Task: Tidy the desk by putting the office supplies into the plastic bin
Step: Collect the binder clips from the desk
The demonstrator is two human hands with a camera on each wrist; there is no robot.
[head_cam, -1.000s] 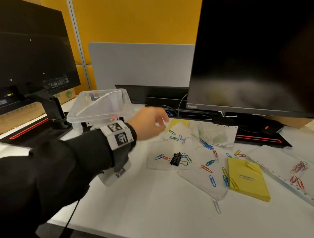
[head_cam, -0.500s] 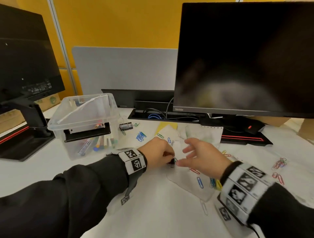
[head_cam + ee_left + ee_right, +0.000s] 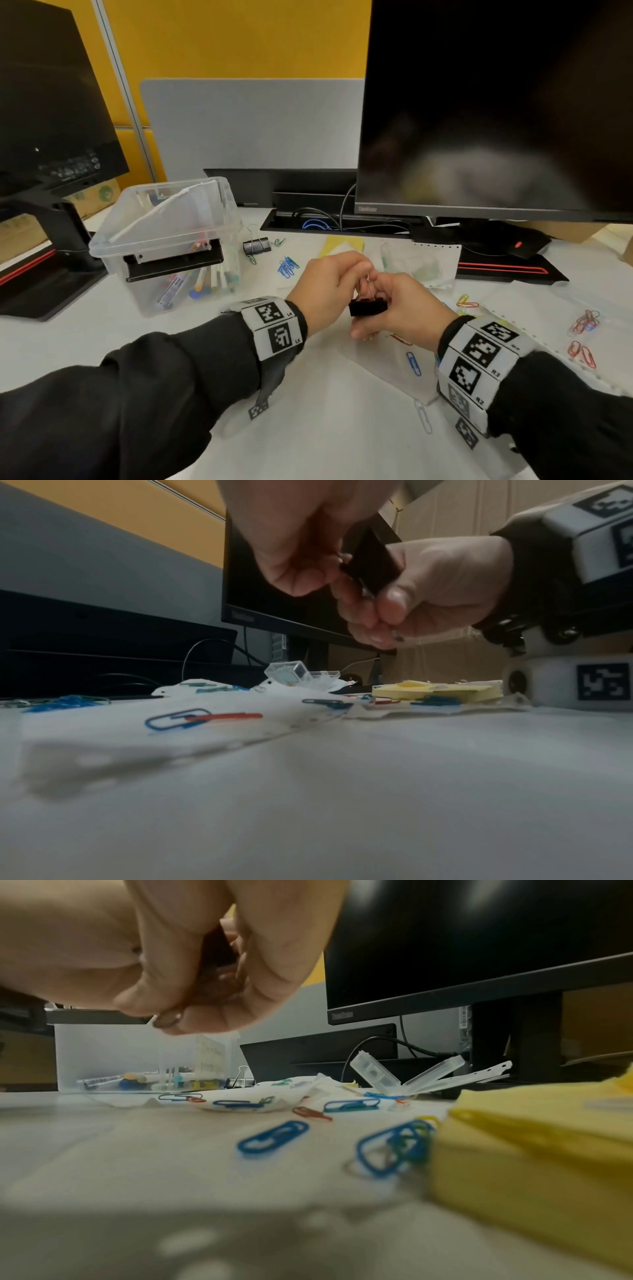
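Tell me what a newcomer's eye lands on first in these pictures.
First, the two hands meeting above the desk's middle: the left hand and right hand together grip a black binder clip. Next, the coloured paper clips strewn over white sheets around them. Then the clear plastic bin at the left, with pens inside.

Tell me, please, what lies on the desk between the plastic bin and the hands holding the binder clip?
In the head view, a second black binder clip beside the plastic bin, then blue paper clips.
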